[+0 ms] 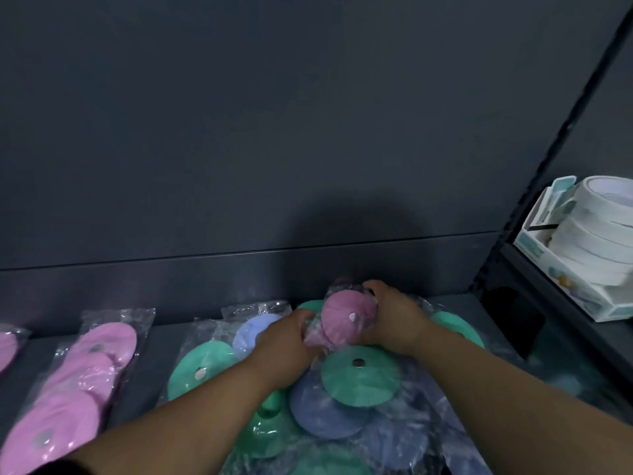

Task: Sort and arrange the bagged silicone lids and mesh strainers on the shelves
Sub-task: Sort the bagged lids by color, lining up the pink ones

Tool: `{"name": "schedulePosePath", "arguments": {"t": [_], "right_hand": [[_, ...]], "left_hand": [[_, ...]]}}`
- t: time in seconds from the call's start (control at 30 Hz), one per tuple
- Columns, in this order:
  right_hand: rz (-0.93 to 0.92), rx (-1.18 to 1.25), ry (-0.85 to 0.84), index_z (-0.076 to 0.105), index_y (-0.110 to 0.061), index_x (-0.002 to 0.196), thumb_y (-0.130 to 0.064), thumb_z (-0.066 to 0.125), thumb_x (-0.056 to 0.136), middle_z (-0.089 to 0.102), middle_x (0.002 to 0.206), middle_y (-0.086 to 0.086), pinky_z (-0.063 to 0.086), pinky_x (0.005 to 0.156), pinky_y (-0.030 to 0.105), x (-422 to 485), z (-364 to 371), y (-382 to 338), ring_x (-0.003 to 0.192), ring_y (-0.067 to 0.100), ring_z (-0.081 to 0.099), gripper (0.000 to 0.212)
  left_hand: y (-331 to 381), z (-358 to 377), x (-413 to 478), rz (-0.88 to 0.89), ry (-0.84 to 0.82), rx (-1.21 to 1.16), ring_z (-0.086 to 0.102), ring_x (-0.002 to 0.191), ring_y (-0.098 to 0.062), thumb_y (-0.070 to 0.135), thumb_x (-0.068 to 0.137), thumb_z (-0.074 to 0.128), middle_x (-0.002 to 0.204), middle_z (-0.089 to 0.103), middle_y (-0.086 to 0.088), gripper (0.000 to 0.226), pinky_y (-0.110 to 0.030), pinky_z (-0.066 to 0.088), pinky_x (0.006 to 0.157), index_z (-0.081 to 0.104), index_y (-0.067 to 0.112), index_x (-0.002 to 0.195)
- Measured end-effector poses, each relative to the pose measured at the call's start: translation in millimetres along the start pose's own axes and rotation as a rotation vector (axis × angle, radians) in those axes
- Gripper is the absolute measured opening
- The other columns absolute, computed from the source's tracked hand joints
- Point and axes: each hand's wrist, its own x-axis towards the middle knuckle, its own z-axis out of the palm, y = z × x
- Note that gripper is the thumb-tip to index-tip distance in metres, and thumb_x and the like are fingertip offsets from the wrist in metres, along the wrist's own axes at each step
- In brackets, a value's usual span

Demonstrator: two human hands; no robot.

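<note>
Gripping a bagged pink lid (346,317) at both sides, fingers of left hand (291,337) and right hand (394,317) curled around it, atop the mixed green-and-blue pile (359,375) on the shelf (154,351). Lift clear, then lay with the pink row (92,358) at left.

A pink lid (5,347) is cut off by the left edge. The white stack (596,234) runs off the right edge. The right hand (394,317) covers one side of the pink lid bag (346,318). The left hand (284,341) is blurry at its tips. The pile (342,423) runs off the bottom.
</note>
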Motion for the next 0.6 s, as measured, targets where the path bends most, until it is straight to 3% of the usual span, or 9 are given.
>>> {"name": "schedulePosePath", "arguments": {"t": [0.1,0.2,0.3,0.43,0.5,0.57,0.6], "right_hand": [[-0.012,0.062,0.093,0.047,-0.021,0.122,-0.042,0.085,0.062,0.062,0.113,0.001,0.045,0.080,0.024,-5,-13,0,0.099,0.020,0.059,0.074],[-0.025,0.212,0.112,0.060,-0.022,0.092,-0.033,0.088,0.060,0.068,0.091,0.000,0.044,0.067,0.022,-10,-26,3,0.079,0.015,0.061,0.044],[-0.030,0.447,0.085,0.069,-0.015,0.083,-0.026,0.088,0.063,0.071,0.078,0.000,0.051,0.060,0.021,-16,-42,6,0.068,0.011,0.063,0.029],[-0.070,0.610,0.156,0.070,-0.014,0.078,-0.021,0.074,0.082,0.064,0.062,-0.005,0.039,0.044,0.009,-28,-61,3,0.050,0.002,0.051,0.009],[-0.102,0.684,0.207,0.071,-0.013,0.083,-0.019,0.070,0.085,0.065,0.065,-0.008,0.040,0.046,0.007,-32,-66,-2,0.051,-0.002,0.054,0.006],[-0.135,0.747,0.267,0.071,-0.015,0.083,-0.018,0.068,0.086,0.068,0.072,-0.006,0.051,0.063,0.012,-36,-67,-9,0.064,0.001,0.060,0.005],[-0.135,0.785,0.287,0.071,-0.017,0.083,-0.019,0.068,0.087,0.069,0.077,-0.003,0.056,0.075,0.021,-37,-66,-12,0.072,0.007,0.062,0.005]], "left_hand": [[4,-1,7,-0.028,0.041,-0.084,0.061,0.085,-0.015,0.023,0.085,0.063,0.094,0.064,0.003,0.030,-0.022,0.049,0.075,0.061,0.022,0.116],[10,-3,10,-0.012,0.103,-0.239,0.054,0.063,-0.007,0.015,0.086,0.063,0.075,0.062,0.008,0.011,-0.007,0.039,0.051,0.065,0.022,0.094],[15,-9,14,-0.002,0.210,-0.347,0.056,0.066,-0.004,0.018,0.085,0.067,0.073,0.065,0.011,0.004,-0.002,0.037,0.053,0.067,0.020,0.082],[25,-22,11,0.004,0.245,-0.535,0.049,0.051,0.005,0.018,0.083,0.069,0.068,0.064,0.006,0.006,-0.008,0.039,0.050,0.069,0.015,0.078],[32,-28,9,0.006,0.243,-0.646,0.053,0.060,-0.001,0.017,0.085,0.067,0.071,0.065,0.005,0.006,-0.012,0.043,0.058,0.070,0.015,0.080],[37,-35,7,0.019,0.255,-0.711,0.054,0.067,-0.007,0.018,0.087,0.065,0.076,0.065,0.003,0.006,-0.020,0.046,0.066,0.069,0.017,0.083],[39,-38,6,0.028,0.257,-0.740,0.056,0.070,-0.009,0.019,0.088,0.063,0.079,0.066,0.001,0.007,-0.024,0.046,0.068,0.068,0.018,0.084]]}}
